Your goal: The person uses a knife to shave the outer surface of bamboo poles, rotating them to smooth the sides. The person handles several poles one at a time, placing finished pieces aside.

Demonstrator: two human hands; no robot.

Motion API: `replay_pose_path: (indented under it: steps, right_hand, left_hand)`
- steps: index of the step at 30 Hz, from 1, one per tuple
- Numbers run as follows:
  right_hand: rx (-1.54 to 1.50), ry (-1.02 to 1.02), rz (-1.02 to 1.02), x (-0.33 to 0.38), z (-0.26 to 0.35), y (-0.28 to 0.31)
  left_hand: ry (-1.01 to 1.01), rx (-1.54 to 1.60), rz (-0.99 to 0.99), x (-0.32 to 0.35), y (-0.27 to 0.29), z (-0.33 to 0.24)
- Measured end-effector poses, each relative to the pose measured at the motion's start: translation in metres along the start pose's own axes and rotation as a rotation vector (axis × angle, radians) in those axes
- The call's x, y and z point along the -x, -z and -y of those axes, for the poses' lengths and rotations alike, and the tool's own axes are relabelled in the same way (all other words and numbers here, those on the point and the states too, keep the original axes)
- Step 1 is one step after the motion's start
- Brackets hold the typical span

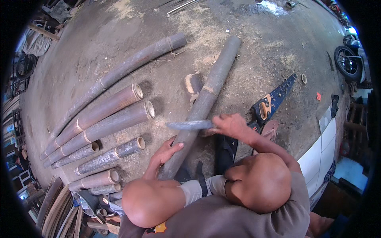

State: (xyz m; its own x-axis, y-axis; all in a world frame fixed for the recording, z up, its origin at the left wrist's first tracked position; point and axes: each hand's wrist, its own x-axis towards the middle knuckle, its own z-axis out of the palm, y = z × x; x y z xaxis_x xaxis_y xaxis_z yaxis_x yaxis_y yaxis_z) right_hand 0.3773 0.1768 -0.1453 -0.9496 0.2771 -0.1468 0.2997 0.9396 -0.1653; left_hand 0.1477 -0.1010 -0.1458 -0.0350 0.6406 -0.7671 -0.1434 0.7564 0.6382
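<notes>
The grey-brown floor (59,75) was strewn with pale shavings (190,27), thickest toward the far side and around the saw. On its left, a long curved bamboo pole (123,68) lay farthest off, beside two thick bamboo poles (113,115) with hollow ends facing the middle; shorter bamboo pieces (115,156) lay nearer the person. A short wooden block (193,84) sat mid-floor beneath a grey bamboo pole (217,77); whether that pole itself touched the ground could not be told. To the right lay a handsaw (279,93) with a tan-and-black handle, near a pink flip-flop (271,129), a small pale ring (304,78) and a red scrap (318,96).
</notes>
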Motion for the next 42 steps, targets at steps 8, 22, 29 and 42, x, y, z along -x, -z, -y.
replay_pose_path:
  steps: [8, 22, 29, 42]
  right_hand:
    - [-0.132, 0.077, -0.167, 0.002, -0.012, 0.000]
    - [-0.130, 0.005, -0.158, -0.007, -0.014, -0.002]
    - [0.071, -0.348, -0.121, -0.004, -0.026, -0.006]
    - [0.098, -0.057, -0.173, 0.002, -0.036, -0.015]
  left_hand:
    - [0.029, 0.154, 0.019, 0.006, -0.002, 0.016]
    - [0.058, 0.292, 0.018, 0.005, -0.001, 0.026]
    - [0.084, 0.416, 0.029, 0.000, -0.007, 0.034]
    - [0.181, 0.379, 0.021, 0.014, -0.008, 0.020]
